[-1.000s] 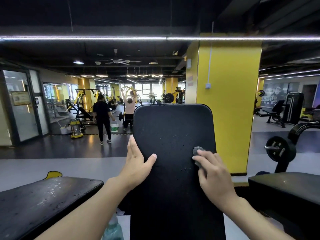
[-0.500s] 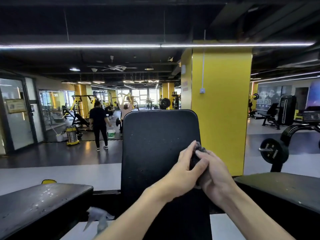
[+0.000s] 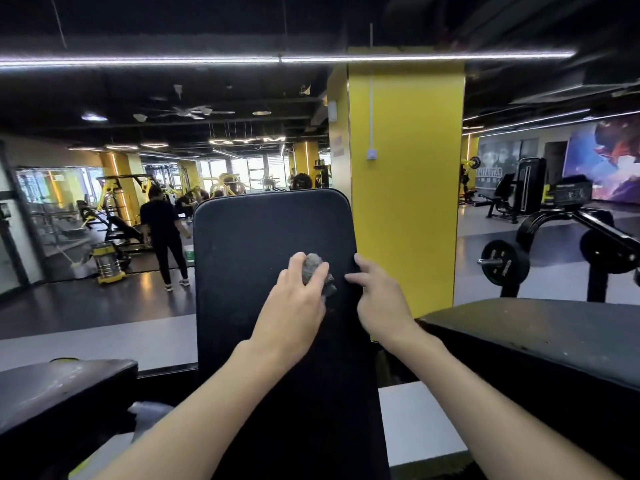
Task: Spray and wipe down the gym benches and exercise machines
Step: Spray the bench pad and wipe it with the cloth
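Note:
A tall black upright backrest pad (image 3: 263,237) stands right in front of me. My left hand (image 3: 294,306) grips a crumpled grey cloth (image 3: 313,268) and presses it against the pad's right half. My right hand (image 3: 375,299) holds the pad's right edge, thumb on the front face and fingers at the rim. A pale, blurred spray bottle (image 3: 149,412) shows low on the left, beside the pad's base.
Flat black bench pads lie at lower left (image 3: 52,393) and right (image 3: 540,337). A yellow pillar (image 3: 408,202) rises behind the backrest. A plate-loaded machine (image 3: 505,265) stands at right. A person in black (image 3: 162,230) and a vacuum canister (image 3: 109,263) are on the far floor.
The cloth passed from my right hand to my left. My left hand left the pad's left edge and now wipes; my right hand moved onto the pad's right edge.

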The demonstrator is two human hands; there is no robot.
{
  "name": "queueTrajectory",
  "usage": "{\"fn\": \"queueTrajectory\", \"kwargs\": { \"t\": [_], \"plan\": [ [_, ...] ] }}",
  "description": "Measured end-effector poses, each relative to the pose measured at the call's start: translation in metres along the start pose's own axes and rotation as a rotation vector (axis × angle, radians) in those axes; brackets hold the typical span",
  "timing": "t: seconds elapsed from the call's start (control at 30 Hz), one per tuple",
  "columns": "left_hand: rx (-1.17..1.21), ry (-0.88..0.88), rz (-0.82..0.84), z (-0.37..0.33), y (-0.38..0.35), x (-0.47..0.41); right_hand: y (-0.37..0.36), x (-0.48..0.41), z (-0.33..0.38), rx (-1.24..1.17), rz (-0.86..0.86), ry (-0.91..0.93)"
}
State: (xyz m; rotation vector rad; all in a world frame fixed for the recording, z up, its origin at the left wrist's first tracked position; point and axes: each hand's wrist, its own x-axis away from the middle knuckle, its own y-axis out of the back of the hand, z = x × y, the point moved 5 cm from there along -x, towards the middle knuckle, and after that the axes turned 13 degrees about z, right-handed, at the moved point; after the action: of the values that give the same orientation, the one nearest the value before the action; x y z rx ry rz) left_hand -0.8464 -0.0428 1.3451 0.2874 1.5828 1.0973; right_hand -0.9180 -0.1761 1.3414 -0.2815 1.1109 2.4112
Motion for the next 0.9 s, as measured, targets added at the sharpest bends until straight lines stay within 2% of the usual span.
{"fn": "queueTrajectory", "kwargs": {
  "t": [0.07,0.23,0.33,0.5,0.63,0.8,0.9],
  "plan": [
    [-0.190,-0.037,-0.028,-0.001,-0.013,0.000,-0.009,0.000,-0.006,0.133,0.038,0.021],
    [-0.116,-0.157,-0.033,-0.021,-0.029,0.009,-0.008,0.003,-0.013,0.119,0.084,0.034],
    [-0.212,-0.273,-0.060,-0.021,-0.020,0.004,-0.008,0.005,-0.013,0.097,0.095,0.025],
    [-0.028,-0.116,-0.110,-0.002,-0.004,-0.018,-0.008,0.008,-0.011,0.088,0.087,0.022],
    [-0.078,-0.291,-0.005,-0.026,-0.025,0.008,-0.009,0.007,-0.013,0.058,0.094,0.027],
    [-0.295,-0.454,0.150,-0.020,-0.034,-0.004,-0.010,0.008,-0.014,0.050,0.126,0.033],
    [-0.192,-0.333,0.056,-0.007,-0.018,-0.025,-0.010,0.008,-0.015,0.051,0.133,0.028]
  ]
}}
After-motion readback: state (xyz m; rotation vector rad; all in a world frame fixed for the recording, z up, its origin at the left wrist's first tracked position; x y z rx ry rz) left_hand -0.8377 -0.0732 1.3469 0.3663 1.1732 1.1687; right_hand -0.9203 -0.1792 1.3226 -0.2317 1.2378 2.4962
